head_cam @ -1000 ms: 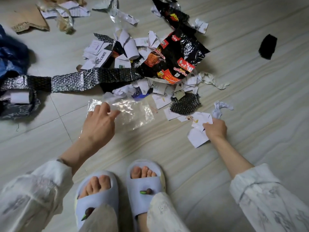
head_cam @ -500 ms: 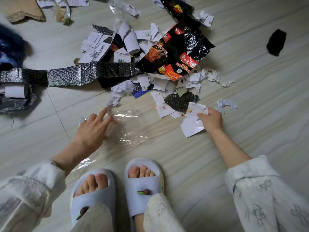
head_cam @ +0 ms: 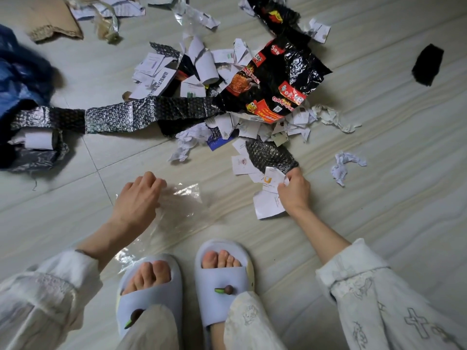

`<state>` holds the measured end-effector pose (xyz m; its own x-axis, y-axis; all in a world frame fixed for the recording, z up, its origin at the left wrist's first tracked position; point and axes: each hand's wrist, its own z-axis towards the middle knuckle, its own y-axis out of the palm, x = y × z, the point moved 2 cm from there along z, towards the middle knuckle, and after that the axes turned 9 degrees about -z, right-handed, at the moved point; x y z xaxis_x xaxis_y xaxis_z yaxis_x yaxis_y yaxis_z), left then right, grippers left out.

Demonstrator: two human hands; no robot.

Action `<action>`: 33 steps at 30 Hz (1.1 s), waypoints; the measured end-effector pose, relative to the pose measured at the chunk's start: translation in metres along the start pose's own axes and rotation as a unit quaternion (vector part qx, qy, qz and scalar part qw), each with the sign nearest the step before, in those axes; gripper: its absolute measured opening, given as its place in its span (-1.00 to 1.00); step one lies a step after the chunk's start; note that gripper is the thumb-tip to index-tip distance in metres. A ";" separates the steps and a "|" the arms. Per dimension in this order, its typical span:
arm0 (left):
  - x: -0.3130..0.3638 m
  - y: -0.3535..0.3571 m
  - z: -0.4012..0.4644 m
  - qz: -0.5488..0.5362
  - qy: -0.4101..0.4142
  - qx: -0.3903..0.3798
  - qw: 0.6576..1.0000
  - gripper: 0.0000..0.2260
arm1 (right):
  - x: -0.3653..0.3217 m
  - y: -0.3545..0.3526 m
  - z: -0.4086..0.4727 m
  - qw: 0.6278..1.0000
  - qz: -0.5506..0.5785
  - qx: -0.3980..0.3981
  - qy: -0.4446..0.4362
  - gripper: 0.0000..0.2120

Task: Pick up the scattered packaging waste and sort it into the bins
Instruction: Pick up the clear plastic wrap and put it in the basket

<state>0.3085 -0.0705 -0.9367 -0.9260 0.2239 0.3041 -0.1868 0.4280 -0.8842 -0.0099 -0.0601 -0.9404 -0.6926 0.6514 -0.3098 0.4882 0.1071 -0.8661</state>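
Head | left hand (head_cam: 137,200) seemingly gripping clear film (head_cam: 185,210) | right hand (head_cam: 294,192) pinching paper scraps (head_cam: 269,195)

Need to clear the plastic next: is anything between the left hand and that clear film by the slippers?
Nothing visible. The left hand is already at the clear plastic film, fingers curled at its edge, and no scrap lies between them.

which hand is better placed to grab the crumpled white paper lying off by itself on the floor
Right. The right hand is nearer the crumpled paper, though it already pinches paper scraps. The left hand grips the clear plastic on the far side.
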 end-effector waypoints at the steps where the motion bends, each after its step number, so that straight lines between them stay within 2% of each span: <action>1: -0.001 -0.003 -0.002 -0.013 -0.012 0.008 1.000 -0.68 | 0.001 -0.001 -0.003 1.000 0.008 -0.006 0.006 -0.78; 4: 0.003 -0.019 -0.008 -0.052 -0.033 0.038 0.997 -0.78 | 0.003 -0.006 -0.016 0.999 0.032 -0.016 0.035 -0.76; 9: 0.008 -0.064 -0.026 -0.059 -0.036 0.096 0.993 -0.84 | -0.009 -0.029 -0.042 0.991 0.102 -0.036 0.081 -0.70; 12: 0.007 -0.100 -0.046 -0.086 -0.053 0.152 0.983 -0.87 | -0.025 -0.055 -0.058 0.986 0.143 -0.027 0.077 -0.67; 15: 0.010 -0.140 -0.075 -0.106 -0.072 0.212 0.969 -0.87 | -0.048 -0.085 -0.079 0.990 0.137 -0.033 0.022 -0.69; 17: 0.011 -0.165 -0.099 -0.126 -0.076 0.258 0.955 -0.87 | -0.068 -0.101 -0.096 0.988 0.149 -0.044 -0.021 -0.79; 19: 0.010 -0.187 -0.128 -0.142 -0.087 0.297 0.940 -0.87 | -0.089 -0.111 -0.117 0.978 0.185 -0.062 -0.071 -0.88; 21: 0.005 -0.205 -0.156 -0.155 -0.096 0.334 0.925 -0.88 | -0.111 -0.120 -0.139 0.967 0.202 -0.084 -0.131 -0.87; 24: -0.008 -0.228 -0.204 -0.166 -0.107 0.391 0.899 -0.92 | -0.152 -0.129 -0.171 0.954 0.175 -0.110 -0.218 -0.94; 28: -0.041 -0.261 -0.268 -0.164 -0.141 0.467 0.857 -0.98 | -0.229 -0.137 -0.222 0.932 0.126 -0.134 -0.313 -0.92; 31: -0.074 -0.280 -0.311 -0.168 -0.177 0.528 0.814 -0.97 | -0.294 -0.129 -0.264 0.907 0.081 -0.164 -0.378 -0.83; 33: -0.103 -0.287 -0.342 -0.182 -0.212 0.561 0.779 -0.92 | -0.339 -0.112 -0.300 0.889 0.040 -0.185 -0.416 -0.85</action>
<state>0.5702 0.0827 -0.5928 -0.7248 -0.1450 0.6736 -0.4123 -0.6920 -0.5926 0.3293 -0.0673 -0.6205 -0.7255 -0.0962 -0.6815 0.5889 0.4258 -0.6870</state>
